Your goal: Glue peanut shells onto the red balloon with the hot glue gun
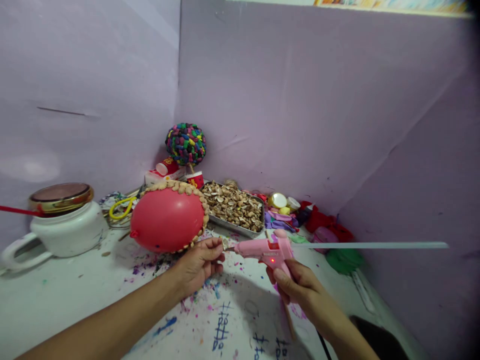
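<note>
In my right hand (296,287) is a pink hot glue gun (262,248), its red light lit and a long clear glue stick (371,245) poking out of the back. The nozzle points left, at the fingertips of my left hand (202,260). Those fingers pinch a small pale piece that looks like a nut shell, mostly hidden by them. Just behind my left hand lies a red balloon (167,220), with a band of nut shells (180,187) stuck along its top and right side.
Behind the balloon, a metal tray (240,231) holds many nut shells. A multicoloured ball (186,144) stands in a red cup (195,179). At left is a white mug (71,232) with a lid on top. Paint jars (277,200) and a green container (343,260) line the right wall.
</note>
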Motion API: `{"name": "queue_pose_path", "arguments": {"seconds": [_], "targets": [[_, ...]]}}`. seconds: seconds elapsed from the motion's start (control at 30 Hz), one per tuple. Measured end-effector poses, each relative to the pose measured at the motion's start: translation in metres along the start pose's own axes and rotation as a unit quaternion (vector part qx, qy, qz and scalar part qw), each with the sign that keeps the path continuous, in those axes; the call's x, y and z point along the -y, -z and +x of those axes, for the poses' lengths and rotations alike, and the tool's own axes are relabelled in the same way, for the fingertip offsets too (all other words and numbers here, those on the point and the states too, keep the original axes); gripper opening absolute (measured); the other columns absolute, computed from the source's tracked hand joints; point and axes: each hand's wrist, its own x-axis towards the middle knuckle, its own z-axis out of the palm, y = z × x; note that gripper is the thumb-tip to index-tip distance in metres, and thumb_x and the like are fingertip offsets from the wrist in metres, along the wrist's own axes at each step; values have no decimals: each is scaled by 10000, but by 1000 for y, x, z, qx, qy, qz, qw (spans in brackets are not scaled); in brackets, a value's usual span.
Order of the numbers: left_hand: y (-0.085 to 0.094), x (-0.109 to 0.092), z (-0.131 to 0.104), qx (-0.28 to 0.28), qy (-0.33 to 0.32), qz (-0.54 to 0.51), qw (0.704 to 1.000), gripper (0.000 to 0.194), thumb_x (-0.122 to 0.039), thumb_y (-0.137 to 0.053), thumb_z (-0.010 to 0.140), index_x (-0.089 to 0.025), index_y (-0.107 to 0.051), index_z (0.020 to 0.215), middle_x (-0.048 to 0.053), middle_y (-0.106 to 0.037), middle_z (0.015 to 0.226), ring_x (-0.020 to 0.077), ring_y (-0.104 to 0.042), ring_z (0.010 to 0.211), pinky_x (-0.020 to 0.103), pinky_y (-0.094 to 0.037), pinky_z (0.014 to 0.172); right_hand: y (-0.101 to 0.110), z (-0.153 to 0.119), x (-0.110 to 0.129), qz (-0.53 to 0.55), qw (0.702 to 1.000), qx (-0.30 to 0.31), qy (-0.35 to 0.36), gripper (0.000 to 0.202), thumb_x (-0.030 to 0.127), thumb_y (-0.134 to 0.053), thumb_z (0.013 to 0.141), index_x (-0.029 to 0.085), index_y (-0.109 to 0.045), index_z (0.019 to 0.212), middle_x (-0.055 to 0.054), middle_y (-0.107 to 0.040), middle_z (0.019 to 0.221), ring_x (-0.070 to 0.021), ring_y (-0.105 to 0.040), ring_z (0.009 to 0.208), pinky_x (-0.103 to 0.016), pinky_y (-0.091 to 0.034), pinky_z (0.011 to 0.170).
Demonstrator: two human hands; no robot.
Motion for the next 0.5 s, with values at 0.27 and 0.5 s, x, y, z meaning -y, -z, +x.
{"name": "queue_pose_path", "arguments": {"seconds": [0.27,0.5], "targets": [[1,1,1,-1,-3,-2,1000,140,-31,-589,695,-151,-545,751,-20,-518,635,92,-531,544,202,-439,467,0,0,0,-6,1000,10,0,384,552,-453,774,202,-417,619,41,-406,543,-118,-384,519,-266,-291,510],[3,2,1,12,-4,-6,1000,158,-70,-652,670,-156,-542,744,-23,-523,631,91,-540,546,194,-439,477,0,2,-5,3,1000,0,9,342,501,-470,792,205,-420,628,50,-388,550,-112,-359,519,-257,-274,500]]}}
